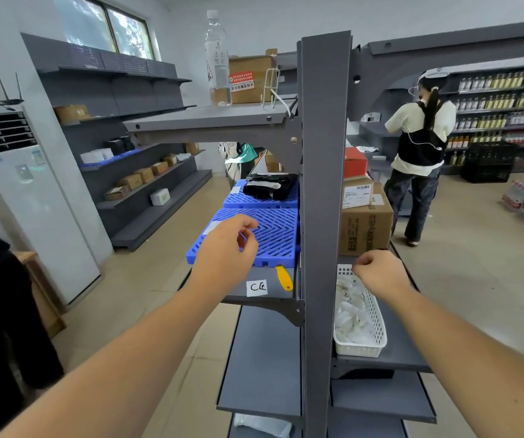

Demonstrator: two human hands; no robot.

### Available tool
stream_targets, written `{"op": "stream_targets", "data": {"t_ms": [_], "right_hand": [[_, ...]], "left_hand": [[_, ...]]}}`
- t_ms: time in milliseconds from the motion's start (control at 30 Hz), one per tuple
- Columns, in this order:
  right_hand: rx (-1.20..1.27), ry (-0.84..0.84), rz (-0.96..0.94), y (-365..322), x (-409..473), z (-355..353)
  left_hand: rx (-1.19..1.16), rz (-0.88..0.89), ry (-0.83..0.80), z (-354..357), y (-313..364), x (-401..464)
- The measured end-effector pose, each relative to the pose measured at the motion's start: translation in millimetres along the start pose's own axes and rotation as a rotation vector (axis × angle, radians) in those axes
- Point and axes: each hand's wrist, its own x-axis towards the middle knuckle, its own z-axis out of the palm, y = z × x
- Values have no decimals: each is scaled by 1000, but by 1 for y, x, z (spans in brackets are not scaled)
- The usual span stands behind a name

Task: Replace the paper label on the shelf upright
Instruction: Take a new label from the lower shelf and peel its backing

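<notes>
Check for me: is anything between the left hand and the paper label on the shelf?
Nothing visible. The left hand hovers over the blue mat; the paper label lies uncovered just below it, with the yellow scraper beside it, not across it.

two hands (pixel 225 248), one paper label (pixel 256 288), two blue mats (pixel 251 235), one yellow scraper (pixel 284 277), one white basket (pixel 377 324)

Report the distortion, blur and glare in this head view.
Head view: wide-angle lens bows the shelf upright and stretches both forearms; left hand fingers slightly motion-blurred, right hand sharper; window bright, somewhat washed out; lighting otherwise even, shadows soft.
</notes>
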Motion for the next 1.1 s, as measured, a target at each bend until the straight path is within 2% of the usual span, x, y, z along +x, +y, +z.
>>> {"op": "stream_targets", "data": {"t_ms": [400, 667, 1100], "right_hand": [[42, 22, -95, -23, -24, -19], [76, 56, -109, -24, -42, -34], [79, 58, -116, -35, -60, -41]], "left_hand": [[108, 31, -188, 43, -31, -5], [439, 97, -446, 70, -62, -20], [631, 97, -553, 89, -81, -28]]}}
